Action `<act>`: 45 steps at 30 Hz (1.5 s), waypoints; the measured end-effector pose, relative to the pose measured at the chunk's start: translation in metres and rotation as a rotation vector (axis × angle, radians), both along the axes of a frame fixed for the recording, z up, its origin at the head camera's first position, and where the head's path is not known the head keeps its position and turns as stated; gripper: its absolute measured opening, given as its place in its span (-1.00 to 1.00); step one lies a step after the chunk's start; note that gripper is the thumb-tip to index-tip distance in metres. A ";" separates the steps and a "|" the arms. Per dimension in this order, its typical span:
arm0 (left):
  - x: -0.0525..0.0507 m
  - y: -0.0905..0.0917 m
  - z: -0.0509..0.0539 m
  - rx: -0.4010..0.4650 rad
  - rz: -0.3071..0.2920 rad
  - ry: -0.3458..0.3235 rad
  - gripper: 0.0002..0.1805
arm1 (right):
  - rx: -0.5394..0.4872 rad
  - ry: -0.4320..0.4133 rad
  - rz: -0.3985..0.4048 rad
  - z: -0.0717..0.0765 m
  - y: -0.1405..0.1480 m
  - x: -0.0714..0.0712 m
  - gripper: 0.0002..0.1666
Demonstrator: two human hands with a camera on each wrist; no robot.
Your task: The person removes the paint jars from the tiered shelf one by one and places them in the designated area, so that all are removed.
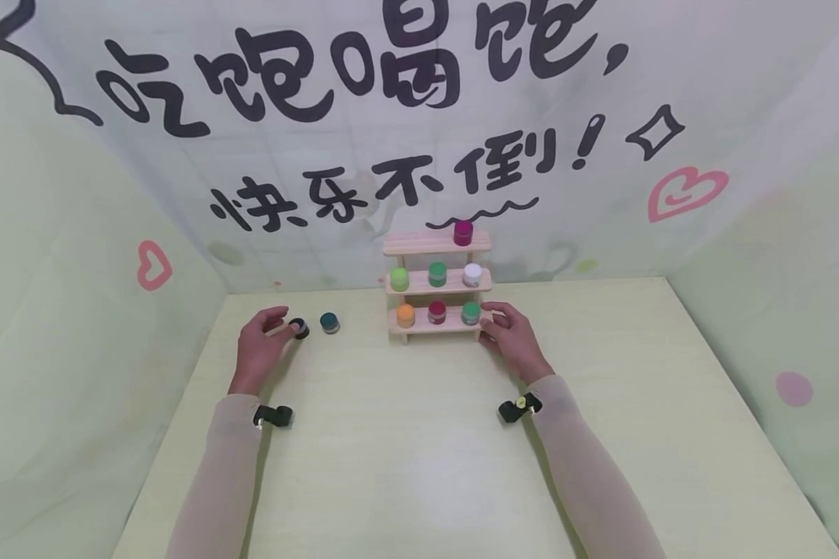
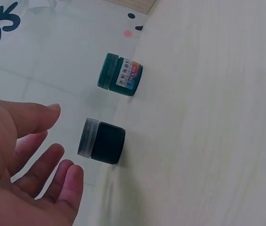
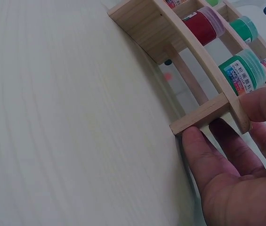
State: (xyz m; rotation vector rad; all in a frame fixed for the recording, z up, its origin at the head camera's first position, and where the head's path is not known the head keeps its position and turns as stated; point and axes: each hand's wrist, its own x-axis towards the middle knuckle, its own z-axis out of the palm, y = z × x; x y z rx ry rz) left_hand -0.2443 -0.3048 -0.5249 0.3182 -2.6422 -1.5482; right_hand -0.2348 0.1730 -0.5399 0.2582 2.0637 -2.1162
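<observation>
A three-tier wooden rack [image 1: 439,244] stands at the back of the table, holding several paint jars. My right hand [image 1: 516,341] is at the rack's right end; in the right wrist view its thumb and fingers [image 3: 203,155] touch the lowest shelf's end and leg, beside a green jar [image 3: 242,73]. At the left, my left hand [image 1: 260,349] is beside a black jar [image 1: 299,328]. The left wrist view has a gap between the relaxed fingers [image 2: 52,165] and this black jar [image 2: 105,142]. A teal jar [image 2: 123,74] stands just beyond it.
On the rack's top tier is a magenta jar [image 1: 464,232]; light green, green and white jars [image 1: 471,274] occupy the middle. Orange [image 1: 405,315], red and green jars line the bottom. A printed cloth [image 1: 363,147] hangs close behind the table [image 1: 391,450], with cloth at both sides.
</observation>
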 end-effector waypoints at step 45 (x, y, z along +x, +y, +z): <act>-0.038 0.120 0.094 0.212 -0.213 0.240 -0.52 | 0.011 -0.013 0.008 -0.004 0.002 -0.003 -0.51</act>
